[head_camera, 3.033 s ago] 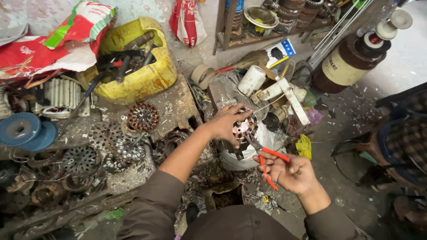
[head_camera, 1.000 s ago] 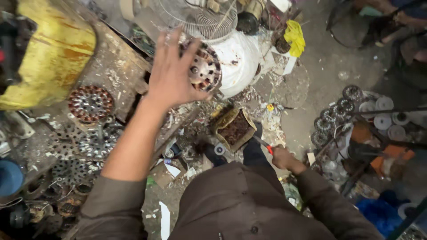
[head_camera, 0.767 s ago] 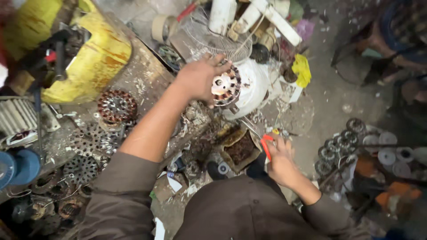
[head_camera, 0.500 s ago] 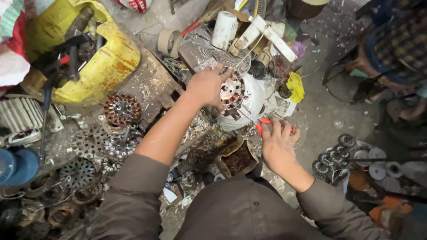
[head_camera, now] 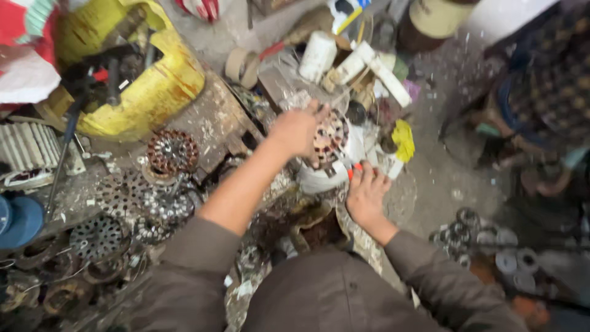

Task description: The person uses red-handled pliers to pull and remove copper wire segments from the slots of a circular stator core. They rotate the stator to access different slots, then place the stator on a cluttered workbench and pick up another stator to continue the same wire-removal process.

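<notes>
- While gripped by left hand [head_camera: 296,128]: round motor stator [head_camera: 330,136], at 12 o'clock.
- Right hand [head_camera: 367,195], 3 o'clock, fingers curled round red-handled pliers [head_camera: 354,171], partly hidden.
- Yellow can [head_camera: 144,86], 10 o'clock.

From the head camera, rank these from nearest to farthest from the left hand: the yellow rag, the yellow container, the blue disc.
Measured from the left hand:
1. Yellow rag, to its right.
2. Yellow container, upper left.
3. Blue disc, far left edge.
</notes>
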